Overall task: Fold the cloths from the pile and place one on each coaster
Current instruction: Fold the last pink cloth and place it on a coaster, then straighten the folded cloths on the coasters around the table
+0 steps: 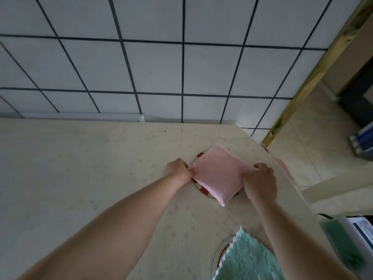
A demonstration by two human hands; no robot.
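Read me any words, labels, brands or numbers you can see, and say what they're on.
None readable.
Pink cloth, green cloth, both coasters: no print visible.
Boxes on the floor and the white item at the right edge: any markings are too blurred to read.

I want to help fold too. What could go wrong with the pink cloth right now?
The pink cloth sits crooked on its coaster, with one corner hanging past the rim, so it might slip off or unfold when the left hand and right hand let go. It also lies close to the table edge, so a nudge could perhaps push it toward the floor. The right arm passes right over the green cloth and could drag it.
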